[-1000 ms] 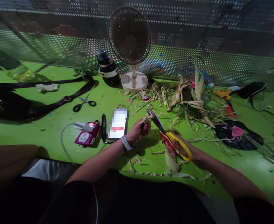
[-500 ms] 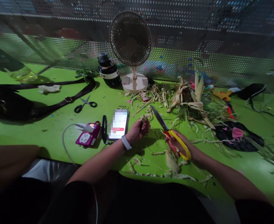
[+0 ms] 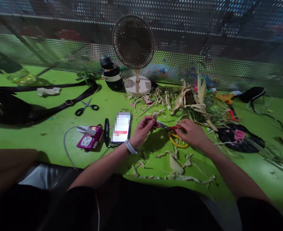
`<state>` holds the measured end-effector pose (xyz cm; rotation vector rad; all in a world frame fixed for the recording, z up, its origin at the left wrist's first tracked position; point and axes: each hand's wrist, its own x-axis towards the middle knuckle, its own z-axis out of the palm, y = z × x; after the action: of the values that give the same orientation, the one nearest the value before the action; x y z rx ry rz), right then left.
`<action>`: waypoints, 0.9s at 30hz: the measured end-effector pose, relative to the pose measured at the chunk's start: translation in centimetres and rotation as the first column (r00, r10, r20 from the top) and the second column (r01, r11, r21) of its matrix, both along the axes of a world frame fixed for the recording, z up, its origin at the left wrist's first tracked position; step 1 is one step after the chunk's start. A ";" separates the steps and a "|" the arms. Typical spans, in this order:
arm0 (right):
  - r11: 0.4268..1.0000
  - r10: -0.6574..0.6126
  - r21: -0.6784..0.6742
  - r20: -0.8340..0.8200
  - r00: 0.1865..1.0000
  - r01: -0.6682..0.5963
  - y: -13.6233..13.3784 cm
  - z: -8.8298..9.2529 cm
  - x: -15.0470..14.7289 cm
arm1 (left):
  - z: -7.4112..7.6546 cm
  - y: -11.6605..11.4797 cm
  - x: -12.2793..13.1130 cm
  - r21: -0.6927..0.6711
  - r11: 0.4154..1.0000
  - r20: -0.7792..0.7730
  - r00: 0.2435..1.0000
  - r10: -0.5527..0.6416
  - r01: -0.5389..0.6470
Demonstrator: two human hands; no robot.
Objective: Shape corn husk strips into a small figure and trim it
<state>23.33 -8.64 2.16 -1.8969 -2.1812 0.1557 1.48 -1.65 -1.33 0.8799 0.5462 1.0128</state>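
In the head view my left hand (image 3: pixel 145 130), with a white band at the wrist, pinches a small bundle of dried husk strips (image 3: pixel 157 113) that sticks up past the fingertips. My right hand (image 3: pixel 191 132) is on the red and yellow-handled scissors (image 3: pixel 176 141), its fingers at the red handle. The yellow loop hangs below the fingers, and the blades point left to my left fingertips. Whether the blade tips touch the bundle I cannot tell. Loose husk scraps (image 3: pixel 176 163) lie on the green table (image 3: pixel 117 160) below my hands.
Behind my hands are a husk pile (image 3: pixel 187 99), a fan (image 3: pixel 137 86) and a dark bottle (image 3: pixel 112 75). Leftward lie a phone (image 3: pixel 122 128), a purple power adapter (image 3: pixel 89 138), black scissors (image 3: pixel 87 107) and a strapped bag (image 3: pixel 11 106). A black item (image 3: pixel 249 141) lies right.
My right hand has moved up and left, swinging the scissors so the blades now point at my left hand. My left fingers have turned from a fist to a pinch.
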 end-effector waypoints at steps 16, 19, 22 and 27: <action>0.952 0.284 0.243 -0.482 0.829 -0.186 4.3 0.8 -4.6 | 0.1 -0.4 -0.2 -0.034 0.985 0.003 0.986 -0.167 0.167; 0.932 0.307 0.302 -0.366 0.878 -0.200 4.2 0.4 -4.9 | 0.1 -0.4 0.0 -0.003 0.988 -0.061 0.986 -0.153 0.153; 0.893 0.310 0.396 -0.204 0.928 -0.211 3.8 -0.6 -5.5 | 0.1 -0.7 0.2 0.001 0.996 -0.064 0.994 -0.084 0.084; 0.822 0.308 0.536 -0.134 0.942 -0.192 3.2 -2.1 -6.5 | 0.3 -1.2 0.3 0.083 0.994 -0.111 0.990 0.083 -0.074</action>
<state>16.87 -5.48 0.01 -1.2336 -2.0475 -0.1630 1.79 -2.82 -1.00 0.9965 0.6455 1.0660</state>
